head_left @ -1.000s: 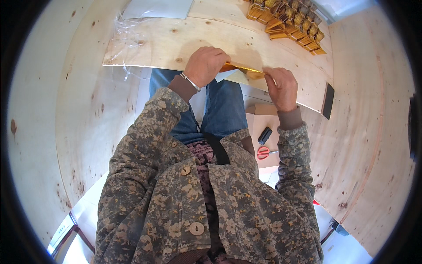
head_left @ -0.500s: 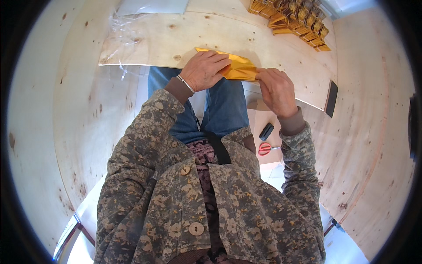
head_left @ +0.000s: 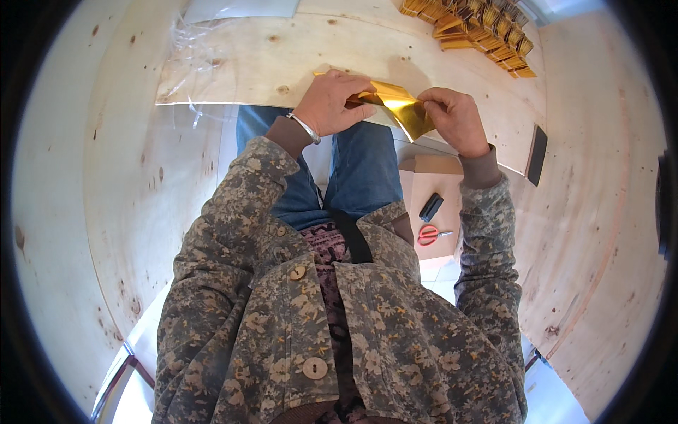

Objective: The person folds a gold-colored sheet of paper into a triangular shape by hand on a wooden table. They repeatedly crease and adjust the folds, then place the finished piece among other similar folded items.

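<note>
A shiny gold foil sheet (head_left: 401, 106) stretches between my hands at the near edge of the wooden board (head_left: 247, 67). My left hand (head_left: 334, 104) is closed round its left part, which my fingers mostly hide; a small gold tip pokes out beyond my knuckles. With thumb and fingers, my right hand (head_left: 455, 119) pinches the sheet's right edge. Between the two hands the foil bends, and its lower corner hangs past the board's edge.
Bundles of folded gold pieces (head_left: 480, 32) lie at the far right. Clear plastic strands (head_left: 194, 56) trail over the left side. Below the board, a cardboard box (head_left: 443, 185) carries red-handled scissors (head_left: 428, 235) and a black stapler-like object (head_left: 431, 207). A dark strip (head_left: 536, 155) sits at the board's right end.
My right hand has moved slightly right and up, with its edge of the foil. The foil, creased flat before, is now opened wider and tilted, its lower corner hanging down.
</note>
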Motion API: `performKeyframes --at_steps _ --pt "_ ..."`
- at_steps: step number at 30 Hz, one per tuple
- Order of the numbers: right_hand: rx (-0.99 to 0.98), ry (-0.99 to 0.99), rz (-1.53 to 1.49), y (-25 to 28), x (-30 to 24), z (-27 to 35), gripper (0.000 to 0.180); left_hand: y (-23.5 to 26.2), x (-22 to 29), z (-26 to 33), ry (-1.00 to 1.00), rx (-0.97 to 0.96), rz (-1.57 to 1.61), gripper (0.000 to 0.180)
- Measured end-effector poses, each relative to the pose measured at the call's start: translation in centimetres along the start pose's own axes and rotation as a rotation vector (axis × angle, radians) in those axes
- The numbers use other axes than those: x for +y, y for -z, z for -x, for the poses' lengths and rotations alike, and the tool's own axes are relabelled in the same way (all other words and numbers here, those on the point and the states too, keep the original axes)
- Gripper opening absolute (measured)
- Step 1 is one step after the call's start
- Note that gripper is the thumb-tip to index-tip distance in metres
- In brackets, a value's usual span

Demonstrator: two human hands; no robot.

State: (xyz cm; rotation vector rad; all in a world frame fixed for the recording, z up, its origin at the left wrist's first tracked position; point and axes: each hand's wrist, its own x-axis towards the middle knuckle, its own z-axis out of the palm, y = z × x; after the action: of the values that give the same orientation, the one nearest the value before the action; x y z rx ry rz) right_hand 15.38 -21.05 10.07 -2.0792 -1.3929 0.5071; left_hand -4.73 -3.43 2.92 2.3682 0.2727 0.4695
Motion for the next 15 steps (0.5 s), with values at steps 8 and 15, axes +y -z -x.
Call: performKeyframes --at_steps 8,15 --pt "0.008 -0.067 -0.038 -1.4 1.8 -0.5 0.018 -1.5 -0.2 -0.9 0.079 0.192 0.075 0.022" --pt "0.431 0.174 0.356 -5.0 1.5 0.0 0.012 -2.3 1.2 -1.2 0.196 0.242 -0.001 0.014"
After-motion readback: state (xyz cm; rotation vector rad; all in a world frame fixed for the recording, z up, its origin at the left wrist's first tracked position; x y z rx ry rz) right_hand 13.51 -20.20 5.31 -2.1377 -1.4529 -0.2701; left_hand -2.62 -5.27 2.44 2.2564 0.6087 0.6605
